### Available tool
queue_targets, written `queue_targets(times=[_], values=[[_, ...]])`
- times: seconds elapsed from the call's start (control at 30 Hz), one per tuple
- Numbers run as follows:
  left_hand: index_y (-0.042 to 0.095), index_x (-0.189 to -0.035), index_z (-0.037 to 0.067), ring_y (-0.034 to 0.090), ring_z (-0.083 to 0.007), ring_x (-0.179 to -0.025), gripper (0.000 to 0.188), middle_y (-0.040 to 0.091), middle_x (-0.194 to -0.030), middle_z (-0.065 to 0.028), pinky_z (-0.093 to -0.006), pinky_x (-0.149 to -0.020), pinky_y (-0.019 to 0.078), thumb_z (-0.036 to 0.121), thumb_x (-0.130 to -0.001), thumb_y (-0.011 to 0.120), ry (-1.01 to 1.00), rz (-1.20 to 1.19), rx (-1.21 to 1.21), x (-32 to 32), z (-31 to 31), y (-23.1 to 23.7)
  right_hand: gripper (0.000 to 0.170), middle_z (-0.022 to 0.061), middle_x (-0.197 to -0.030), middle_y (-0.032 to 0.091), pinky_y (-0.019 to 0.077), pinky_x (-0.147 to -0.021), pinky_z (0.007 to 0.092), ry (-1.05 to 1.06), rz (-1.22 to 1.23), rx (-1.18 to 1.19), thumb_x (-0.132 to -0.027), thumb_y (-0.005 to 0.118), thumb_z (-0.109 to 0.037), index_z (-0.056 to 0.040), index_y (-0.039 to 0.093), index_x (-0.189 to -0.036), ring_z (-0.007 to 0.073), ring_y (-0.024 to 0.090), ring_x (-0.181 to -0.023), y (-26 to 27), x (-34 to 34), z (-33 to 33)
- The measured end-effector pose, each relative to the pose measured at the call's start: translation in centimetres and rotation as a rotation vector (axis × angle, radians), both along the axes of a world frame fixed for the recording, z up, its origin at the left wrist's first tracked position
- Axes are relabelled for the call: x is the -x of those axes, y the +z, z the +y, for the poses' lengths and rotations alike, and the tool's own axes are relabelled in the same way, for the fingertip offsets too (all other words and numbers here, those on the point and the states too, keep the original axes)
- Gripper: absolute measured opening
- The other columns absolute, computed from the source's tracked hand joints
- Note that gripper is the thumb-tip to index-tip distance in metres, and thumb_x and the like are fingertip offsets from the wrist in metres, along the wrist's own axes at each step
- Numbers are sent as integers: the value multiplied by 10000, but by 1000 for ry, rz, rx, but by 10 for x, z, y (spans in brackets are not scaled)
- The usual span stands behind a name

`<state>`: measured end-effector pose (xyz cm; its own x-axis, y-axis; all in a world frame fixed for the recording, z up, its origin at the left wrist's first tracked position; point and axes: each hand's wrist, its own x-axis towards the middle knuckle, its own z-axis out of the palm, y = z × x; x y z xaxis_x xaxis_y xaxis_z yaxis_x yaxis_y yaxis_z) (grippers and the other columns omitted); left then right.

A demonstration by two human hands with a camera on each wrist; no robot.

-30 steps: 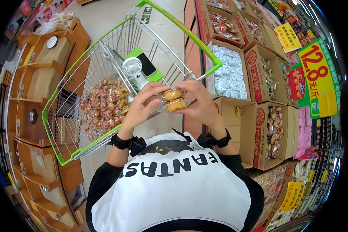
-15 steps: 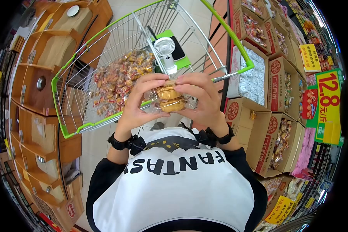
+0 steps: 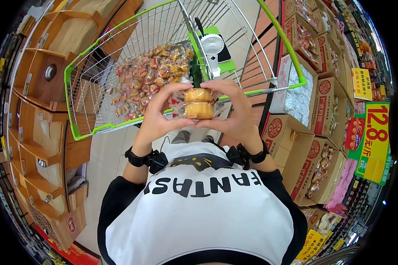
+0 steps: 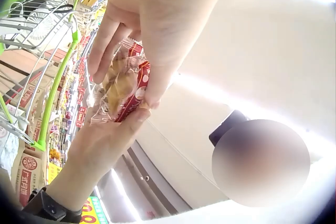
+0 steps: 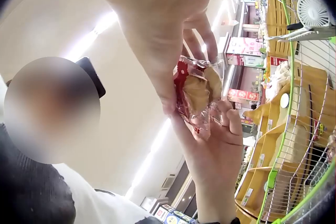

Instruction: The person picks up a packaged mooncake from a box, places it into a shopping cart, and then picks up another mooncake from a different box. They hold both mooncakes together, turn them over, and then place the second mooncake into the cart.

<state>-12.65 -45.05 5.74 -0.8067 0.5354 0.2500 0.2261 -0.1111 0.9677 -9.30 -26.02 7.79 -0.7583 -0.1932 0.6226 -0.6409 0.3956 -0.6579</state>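
Observation:
Both hands meet in front of the chest around two round golden mooncakes [image 3: 198, 110] in clear wrappers, one above the other in the head view. My left hand [image 3: 157, 117] holds them from the left, thumb below and fingers above. From the other side my right hand [image 3: 239, 115] grips the same pair, its thumb tip close to the left thumb. In the left wrist view, red and white print shows on one side of the wrapper [image 4: 140, 85]. The right wrist view shows the mooncakes [image 5: 198, 94] between the fingers of both hands.
A shopping cart with a green rim [image 3: 292, 57] stands just ahead, holding a large clear bag of small wrapped pieces [image 3: 150, 73] and a white fan [image 3: 212, 45]. Cardboard boxes [image 3: 276, 128] of wrapped goods line the right. Wooden shelves [image 3: 53, 106] run along the left.
The hands have squared up around the mooncakes, and both thumbs now lie along the lower edge. The view has turned, so cart contents and boxes appear farther right.

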Motion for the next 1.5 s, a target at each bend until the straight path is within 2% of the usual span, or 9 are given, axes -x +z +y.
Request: queue_targets(times=[0.27,0.43,0.53,0.63,1.0,1.07,1.23,1.33,1.5], values=[[475,-1091,-3,497,-136,-974,481,501,-1085,-93,-252,-813,418,65,-667,693,72,-197,-86,3,-7,-17,618,79,-1050,519,441,-756,278,97,-469,183,-596,758,-179,-61,451,-1119,177,523,-904,-24,15,-15],[500,-1029,12,571,-131,-575,311,551,-862,-71,-218,-484,460,222,-810,567,161,-649,24,9,-22,-59,591,64,-1099,461,420,-802,269,153,-772,121,-699,680,-117,-69,364,-1197,136,465,-958,-59,22,-25],[504,-1013,14,573,-144,-540,312,544,-833,-64,-217,-482,455,253,-819,557,200,-788,84,9,-31,-78,568,79,-1068,457,441,-766,272,158,-889,76,-759,630,-147,-98,315,-1230,151,472,-941,-95,27,-29],[491,-1032,15,573,-139,-548,351,537,-813,-58,-226,-483,469,281,-814,562,240,-871,87,6,-39,-95,509,92,-1021,472,452,-748,284,190,-1325,391,-790,597,-222,-125,338,-1217,152,512,-904,-108,31,-40],[447,-1113,20,580,-144,-679,425,531,-890,-54,-278,-553,510,303,-815,555,320,-864,132,9,-69,-102,453,112,-1043,475,480,-713,284,237,-1292,280,-801,588,-206,-55,378,-1172,162,528,-883,-123,55,-72],[443,-1122,19,578,-145,-700,428,530,-891,-47,-297,-597,516,303,-819,547,350,-849,124,21,-75,-98,478,118,-1079,459,479,-721,282,238,-1054,293,-799,589,-195,-53,357,-1192,169,537,-897,-121,69,-79],[226,-1299,34,517,-269,-995,591,391,-1226,-125,-378,-831,438,306,-846,491,499,-627,-354,53,-83,-73,746,178,-1343,190,341,-929,393,334,-797,552,-759,635,-181,-108,161,-1331,289,273,-1228,-94,92,-87],[96,-1338,53,446,-316,-1093,656,274,-1323,-137,-374,-865,410,299,-858,469,687,-682,-150,63,-94,-103,718,169,-1333,220,374,-903,375,259,-806,374,-755,633,-174,-101,196,-1320,285,344,-1181,-103,90,-78],[514,-1039,40,561,-118,-838,249,578,-941,-64,-254,-720,439,175,-847,431,459,-749,46,46,-78,-102,563,135,-1261,326,409,-850,323,174,-904,253,-771,597,-142,-90,325,-1261,231,456,-1071,-129,65,-44]])
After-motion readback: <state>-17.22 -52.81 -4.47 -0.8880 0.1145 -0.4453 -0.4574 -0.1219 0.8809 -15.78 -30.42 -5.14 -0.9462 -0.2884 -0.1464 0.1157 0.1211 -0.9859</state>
